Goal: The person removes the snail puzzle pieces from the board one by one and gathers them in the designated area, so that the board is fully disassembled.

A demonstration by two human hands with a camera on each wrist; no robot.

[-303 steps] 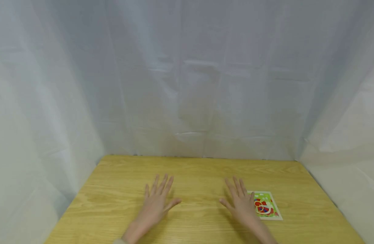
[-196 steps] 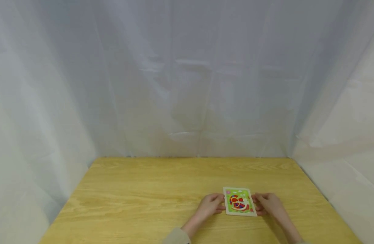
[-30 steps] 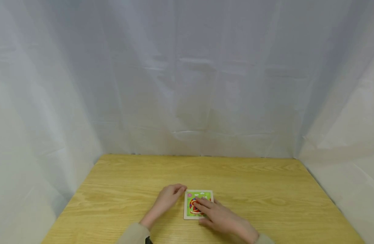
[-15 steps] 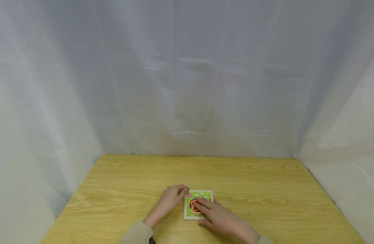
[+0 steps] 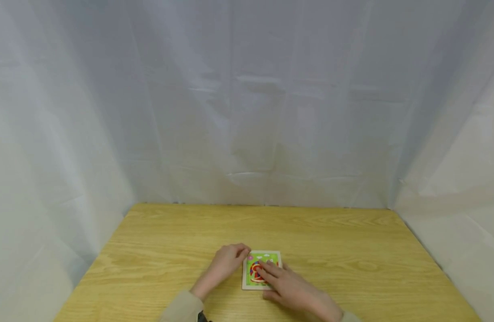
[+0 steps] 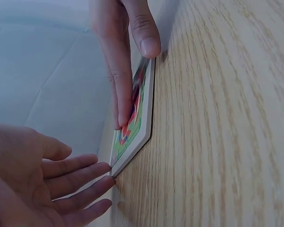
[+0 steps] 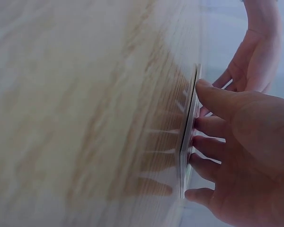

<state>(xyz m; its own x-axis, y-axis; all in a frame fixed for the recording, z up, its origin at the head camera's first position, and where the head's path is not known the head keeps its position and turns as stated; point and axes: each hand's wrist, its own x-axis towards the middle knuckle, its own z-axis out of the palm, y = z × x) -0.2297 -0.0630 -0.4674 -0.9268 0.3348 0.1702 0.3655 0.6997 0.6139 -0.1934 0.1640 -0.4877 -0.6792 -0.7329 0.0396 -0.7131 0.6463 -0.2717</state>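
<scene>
Picture board: the small picture board lies flat on the wooden table, near the person and about the middle between the left and the right side. It has a pale border, a green ground, a red and blue round figure, a pink flower and white clouds.
Left hand: the left hand is at the far left corner of the board. In the left wrist view the fingertips touch this corner, and the thumb stands apart from the fingers; nothing is clamped.
Right hand: the right hand lies over the right part of the board, its straight fingers resting on the picture and its thumb at the near edge. It does not clamp.
Sleeves: a beige sleeve is on the left arm, with a dark object at the wrist.
Behind: a whitish sheet hangs beyond the table.
</scene>
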